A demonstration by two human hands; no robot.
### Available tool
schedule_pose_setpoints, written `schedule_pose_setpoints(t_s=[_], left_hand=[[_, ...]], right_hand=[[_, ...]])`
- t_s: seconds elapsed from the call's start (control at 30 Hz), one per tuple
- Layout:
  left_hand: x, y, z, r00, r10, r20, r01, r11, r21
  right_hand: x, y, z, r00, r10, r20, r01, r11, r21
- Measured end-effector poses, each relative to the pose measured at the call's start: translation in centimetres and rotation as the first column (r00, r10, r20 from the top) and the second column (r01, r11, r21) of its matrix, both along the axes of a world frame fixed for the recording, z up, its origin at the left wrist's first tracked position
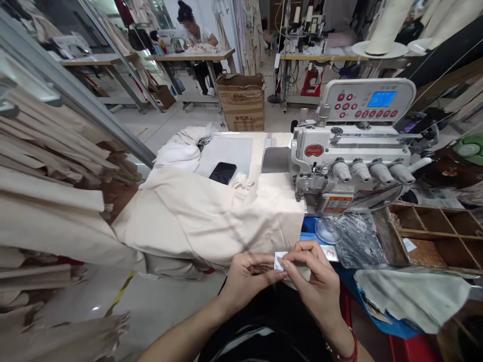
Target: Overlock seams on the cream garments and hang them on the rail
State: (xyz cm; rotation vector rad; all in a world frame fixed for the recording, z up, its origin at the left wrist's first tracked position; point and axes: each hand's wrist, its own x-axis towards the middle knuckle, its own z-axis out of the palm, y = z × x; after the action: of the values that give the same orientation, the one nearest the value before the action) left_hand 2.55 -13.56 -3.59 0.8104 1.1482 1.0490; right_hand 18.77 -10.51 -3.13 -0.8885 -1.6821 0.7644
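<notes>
A small white label (pixel 279 260) is pinched between my two hands, just in front of the table edge. My left hand (pixel 251 274) grips its left side between thumb and fingers. On its right side, my right hand (pixel 313 269) has thumb and forefinger closed on it. Cream fabric (pixel 196 213) lies spread over the table beyond my hands, with one end at the needle area of a white overlock sewing machine (pixel 354 151).
A black phone (pixel 223 173) lies on the table behind the fabric. To the right are a divided wooden tray (pixel 437 234) and a clear plastic dish (pixel 328 230). A cardboard box (pixel 241 103) stands beyond the table. A person (pixel 204 37) sits at a far table.
</notes>
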Motion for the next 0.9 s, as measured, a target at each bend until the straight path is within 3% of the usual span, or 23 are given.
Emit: schedule_pose_setpoints(t_s=[0.2, 0.37, 0.43, 0.53, 0.67, 0.73, 0.9], left_hand=[[-0.2, 0.1, 0.4, 1.000, -0.022, -0.017, 0.023, 1.000, 0.018], [0.1, 0.1, 0.4, 0.998, 0.007, -0.067, 0.000, 0.994, 0.107], [0.2, 0.2, 0.4, 0.993, 0.023, -0.112, -0.009, 0.991, 0.130], [-0.2, 0.6, 0.3, 0.993, -0.080, -0.085, 0.090, 0.990, 0.110], [-1.2, 0.9, 0.3, 0.981, -0.195, 0.008, 0.195, 0.980, 0.043], [-1.4, 0.9, 0.3, 0.981, -0.191, 0.013, 0.191, 0.981, 0.036], [-1.4, 0.7, 0.7, 0.978, -0.206, -0.039, 0.208, 0.976, 0.057]], right_hand=[[0.4, 0.5, 0.2, 1.000, 0.031, -0.005, -0.031, 0.997, -0.077], [0.7, 0.6, -0.4, 0.998, 0.051, -0.022, -0.054, 0.986, -0.159], [0.9, 0.7, -1.0, 0.996, 0.059, -0.062, -0.073, 0.963, -0.260], [1.5, 1.0, -2.1, 0.980, 0.090, -0.176, -0.162, 0.878, -0.451], [2.2, 1.4, -2.6, 0.930, 0.249, -0.269, -0.358, 0.771, -0.526], [2.4, 1.4, -2.5, 0.920, 0.272, -0.281, -0.385, 0.757, -0.528], [2.4, 1.0, -2.0, 0.936, 0.255, -0.244, -0.347, 0.786, -0.511]])
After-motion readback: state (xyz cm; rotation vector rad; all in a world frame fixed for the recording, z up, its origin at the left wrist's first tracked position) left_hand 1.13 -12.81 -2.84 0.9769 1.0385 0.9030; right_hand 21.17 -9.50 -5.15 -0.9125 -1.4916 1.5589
